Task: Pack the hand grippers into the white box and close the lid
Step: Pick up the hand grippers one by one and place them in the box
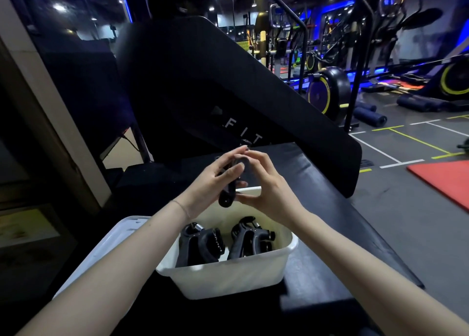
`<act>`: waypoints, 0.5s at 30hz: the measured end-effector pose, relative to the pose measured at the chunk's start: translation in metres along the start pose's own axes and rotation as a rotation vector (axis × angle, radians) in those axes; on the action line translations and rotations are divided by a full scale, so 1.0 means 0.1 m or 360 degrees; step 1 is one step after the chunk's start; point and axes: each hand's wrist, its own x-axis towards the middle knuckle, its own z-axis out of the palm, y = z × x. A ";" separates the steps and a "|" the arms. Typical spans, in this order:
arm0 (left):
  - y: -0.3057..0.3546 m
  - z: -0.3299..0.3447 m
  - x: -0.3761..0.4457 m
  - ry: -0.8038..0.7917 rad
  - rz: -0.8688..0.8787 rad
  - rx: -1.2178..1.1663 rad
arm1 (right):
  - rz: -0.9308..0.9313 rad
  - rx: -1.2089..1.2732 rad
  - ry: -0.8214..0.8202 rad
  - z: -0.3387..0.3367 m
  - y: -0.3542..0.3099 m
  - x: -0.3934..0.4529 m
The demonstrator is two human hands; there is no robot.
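Both hands meet above the far edge of the white box point(228, 277), sharing one black hand gripper point(232, 180); the left hand point(215, 180) curls its fingers round the upper handle with the thumb lying across it, and the right hand point(264, 191) pinches the same piece, fingertips at the top and thumb near the rounded lower end. The gripper hangs roughly upright, its round end just over the box's far rim — held in the air, not yet inside.

Two more hand grippers point(200, 244) already lie in the box, side by side, one left and one right point(250, 241), with metal springs showing at their tops. The lid point(101, 246) lies flat beside the box on the left, so closing is not yet done.

The gripper is probably rigid moulded plastic with a stiff spring — light enough for one hand, unlikely to deform or break; its textured handles should give a sure hold, so grasping a handle rather than the spring seems wisest. Space left in the box looks tight; I judge it will need laying flat or angling between the others before the lid can seat.
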 end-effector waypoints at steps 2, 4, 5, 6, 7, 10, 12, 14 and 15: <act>-0.01 -0.01 0.04 0.0021 0.0033 0.0023 | 0.0012 0.0021 -0.0058 -0.04 0.03 0.01; -0.02 0.00 0.07 0.0074 0.0064 0.0066 | -0.0004 0.0064 -0.0125 -0.09 0.06 0.00; -0.03 0.02 0.08 0.0107 0.0076 0.0095 | -0.0012 0.0095 -0.0153 -0.11 0.09 0.00; -0.04 0.03 0.09 0.0137 0.0076 0.0127 | -0.0005 0.0150 -0.0164 -0.12 0.11 -0.01; -0.06 0.04 0.10 0.0164 0.0065 0.0159 | 0.0027 0.0233 -0.0151 -0.12 0.14 -0.02; -0.15 0.06 0.11 0.0171 0.0059 0.0348 | 0.0249 0.0426 -0.0010 -0.11 0.25 -0.08; -0.25 0.06 0.12 0.0150 0.0037 0.0539 | 0.0342 0.0379 0.0053 -0.10 0.33 -0.12; -0.34 0.08 0.10 0.0138 -0.0051 0.0777 | 0.0335 0.0297 0.0063 -0.09 0.40 -0.15; -0.40 0.09 0.09 0.0109 -0.0082 0.0909 | 0.0330 0.0249 0.0064 -0.08 0.43 -0.15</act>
